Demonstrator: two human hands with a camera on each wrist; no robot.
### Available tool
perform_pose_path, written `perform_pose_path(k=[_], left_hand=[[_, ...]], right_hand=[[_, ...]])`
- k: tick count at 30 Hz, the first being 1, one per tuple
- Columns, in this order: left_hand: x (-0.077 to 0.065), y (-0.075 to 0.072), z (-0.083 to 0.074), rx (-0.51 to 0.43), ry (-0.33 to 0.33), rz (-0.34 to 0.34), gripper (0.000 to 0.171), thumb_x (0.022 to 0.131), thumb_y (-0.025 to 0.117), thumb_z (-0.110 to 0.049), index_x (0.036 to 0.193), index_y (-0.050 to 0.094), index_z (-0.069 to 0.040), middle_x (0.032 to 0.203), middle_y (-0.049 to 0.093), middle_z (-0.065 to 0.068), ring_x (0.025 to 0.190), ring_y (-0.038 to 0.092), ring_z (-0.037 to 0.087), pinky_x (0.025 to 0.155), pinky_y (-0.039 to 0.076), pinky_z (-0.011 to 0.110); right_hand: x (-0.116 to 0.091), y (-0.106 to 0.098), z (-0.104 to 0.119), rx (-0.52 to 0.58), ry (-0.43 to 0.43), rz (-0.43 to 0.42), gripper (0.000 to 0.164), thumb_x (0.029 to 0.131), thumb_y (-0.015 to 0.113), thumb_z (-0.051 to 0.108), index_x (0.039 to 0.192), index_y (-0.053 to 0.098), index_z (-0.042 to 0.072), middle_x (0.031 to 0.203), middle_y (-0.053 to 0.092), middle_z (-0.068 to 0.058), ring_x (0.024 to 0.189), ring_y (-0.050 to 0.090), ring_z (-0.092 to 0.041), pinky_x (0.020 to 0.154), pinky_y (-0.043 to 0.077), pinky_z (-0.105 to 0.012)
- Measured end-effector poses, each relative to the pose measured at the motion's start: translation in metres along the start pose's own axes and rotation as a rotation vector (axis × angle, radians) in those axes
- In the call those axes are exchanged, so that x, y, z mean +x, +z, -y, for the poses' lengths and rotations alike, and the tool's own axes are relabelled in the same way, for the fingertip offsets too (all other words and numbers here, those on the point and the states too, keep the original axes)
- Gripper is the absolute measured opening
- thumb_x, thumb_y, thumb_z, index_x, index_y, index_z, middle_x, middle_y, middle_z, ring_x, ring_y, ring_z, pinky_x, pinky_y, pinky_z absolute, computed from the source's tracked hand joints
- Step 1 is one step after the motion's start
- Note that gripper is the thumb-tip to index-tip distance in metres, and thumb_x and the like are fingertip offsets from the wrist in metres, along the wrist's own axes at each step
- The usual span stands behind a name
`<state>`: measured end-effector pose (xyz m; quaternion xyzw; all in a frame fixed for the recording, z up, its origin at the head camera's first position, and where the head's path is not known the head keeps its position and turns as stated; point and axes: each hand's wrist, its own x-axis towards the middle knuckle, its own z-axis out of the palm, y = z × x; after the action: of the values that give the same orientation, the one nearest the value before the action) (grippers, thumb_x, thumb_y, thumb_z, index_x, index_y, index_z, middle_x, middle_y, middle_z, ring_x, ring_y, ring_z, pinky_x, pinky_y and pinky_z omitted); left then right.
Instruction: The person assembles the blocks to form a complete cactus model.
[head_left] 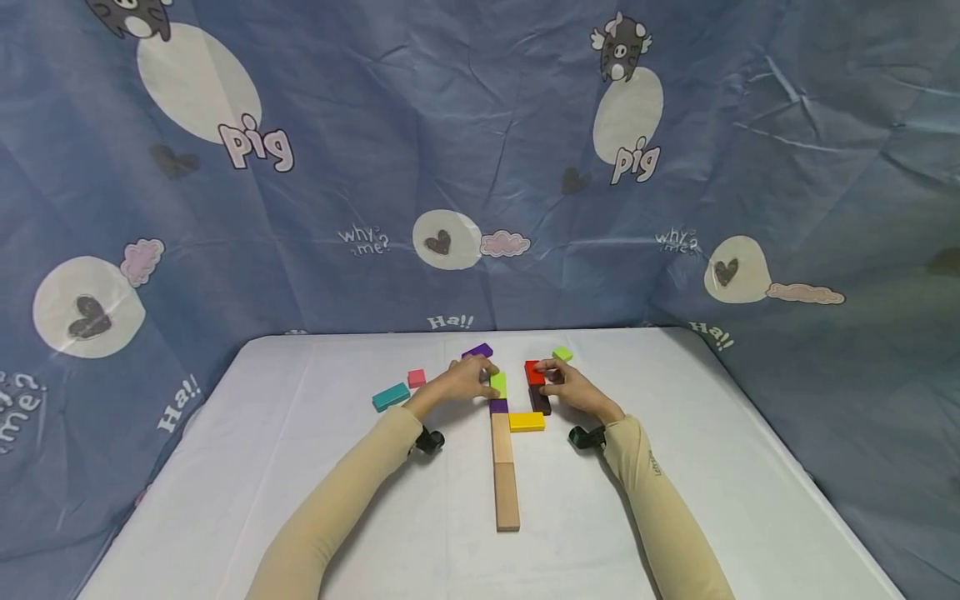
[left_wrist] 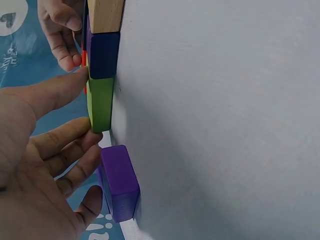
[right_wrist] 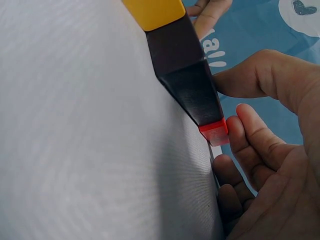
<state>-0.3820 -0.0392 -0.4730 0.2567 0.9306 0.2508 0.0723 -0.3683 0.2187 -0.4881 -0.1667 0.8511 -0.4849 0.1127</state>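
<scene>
Atop the table (head_left: 405,517), the left hand (head_left: 462,382) pinches a green block (head_left: 499,383), the right hand (head_left: 574,390) a red block (head_left: 533,376).

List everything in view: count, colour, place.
Wooden blocks: two, tan, end to end mid-table
Dark purple block: one, dark purple, beyond them
Green block: one, lime, beyond dark purple
Second green block: one, lime, back, right of centre
Yellow block: one, yellow, right of wooden ones
Dark block: one, blackish, beyond yellow
Red block: one, red, beyond dark block
Teal block: one, teal, leftmost
Pink block: one, pink, beside teal
Purple block: one, purple, at the back
Table: one, white, under blocks
Backdrop: one, blue with printed pigs, behind table
Wrist cameras: two, black, one per wrist
Sleeves: two, beige, on the arms
Left hand: one, bare, pinching green block
Right hand: one, bare, at red and dark blocks
</scene>
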Motion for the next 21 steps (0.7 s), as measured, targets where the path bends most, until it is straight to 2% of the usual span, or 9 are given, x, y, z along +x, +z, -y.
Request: perform_pose_path(k=[7, 12, 18, 21], left_hand=[[-0.001, -0.001, -0.002, -0.018, -0.007, 0.015, 0.052, 0.083, 0.076, -0.031, 0.127, 0.061, -0.008, 0.130, 0.062, 0.008, 0.122, 0.051, 0.027, 0.105, 0.030, 0.049], [0.000, -0.001, -0.001, -0.022, -0.003, 0.016, 0.052, 0.083, 0.076, -0.031, 0.127, 0.062, -0.007, 0.129, 0.062, 0.008, 0.122, 0.052, 0.027, 0.105, 0.031, 0.049], [0.002, -0.001, 0.001, -0.044, 0.000, 0.009, 0.053, 0.082, 0.076, -0.032, 0.126, 0.062, -0.008, 0.126, 0.063, 0.008, 0.120, 0.054, 0.026, 0.106, 0.030, 0.049], [0.004, -0.006, 0.004, -0.080, 0.003, -0.013, 0.052, 0.084, 0.074, -0.034, 0.126, 0.062, -0.006, 0.125, 0.063, 0.009, 0.117, 0.055, 0.026, 0.105, 0.035, 0.048]], right_hand=[[0.013, 0.001, -0.025, -0.008, 0.001, -0.034, 0.046, 0.089, 0.066, 0.008, 0.132, 0.050, 0.004, 0.134, 0.053, -0.018, 0.110, 0.048, -0.028, 0.089, 0.039, -0.035], [0.015, 0.002, -0.027, -0.017, 0.030, -0.052, 0.045, 0.088, 0.068, 0.011, 0.129, 0.052, 0.009, 0.131, 0.056, -0.013, 0.107, 0.049, -0.023, 0.088, 0.039, -0.033], [0.011, 0.001, -0.021, -0.020, 0.035, -0.055, 0.045, 0.088, 0.067, 0.011, 0.129, 0.052, 0.008, 0.130, 0.055, -0.014, 0.107, 0.049, -0.024, 0.089, 0.039, -0.034], [0.011, 0.002, -0.020, -0.012, 0.050, -0.052, 0.045, 0.088, 0.067, 0.011, 0.130, 0.051, 0.009, 0.132, 0.054, -0.014, 0.108, 0.047, -0.025, 0.089, 0.039, -0.035]])
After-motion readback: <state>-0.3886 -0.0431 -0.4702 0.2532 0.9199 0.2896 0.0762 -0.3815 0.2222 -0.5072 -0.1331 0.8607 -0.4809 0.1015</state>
